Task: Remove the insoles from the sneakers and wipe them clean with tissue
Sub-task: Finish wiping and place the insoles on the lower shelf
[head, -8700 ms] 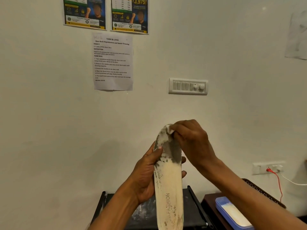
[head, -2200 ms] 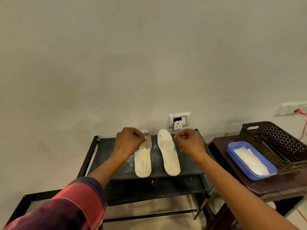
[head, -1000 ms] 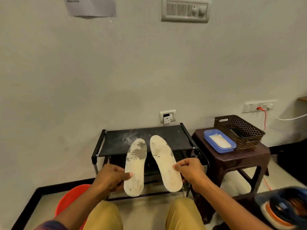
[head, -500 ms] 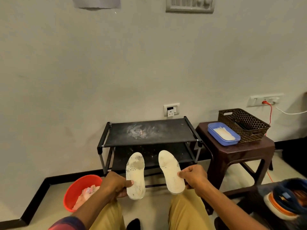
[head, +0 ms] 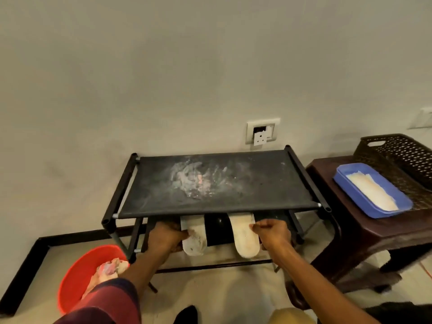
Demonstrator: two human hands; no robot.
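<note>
Two pinching grips are seen: the left insole (head: 194,240) is held at its edge by the left hand (head: 167,237), the right insole (head: 244,238) by the right hand (head: 272,232). Both are set, seemingly resting, on the lower shelf of the rack (head: 257,178), toes hidden beneath its top

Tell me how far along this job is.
Done: left insole and right insole are removed; crumpled wads, likely tissue, lie in the bin. In hand: left hand and right hand each grip one at the rack's lower shelf. Left: the left insole shows specks, so perhaps another wipe.
</note>
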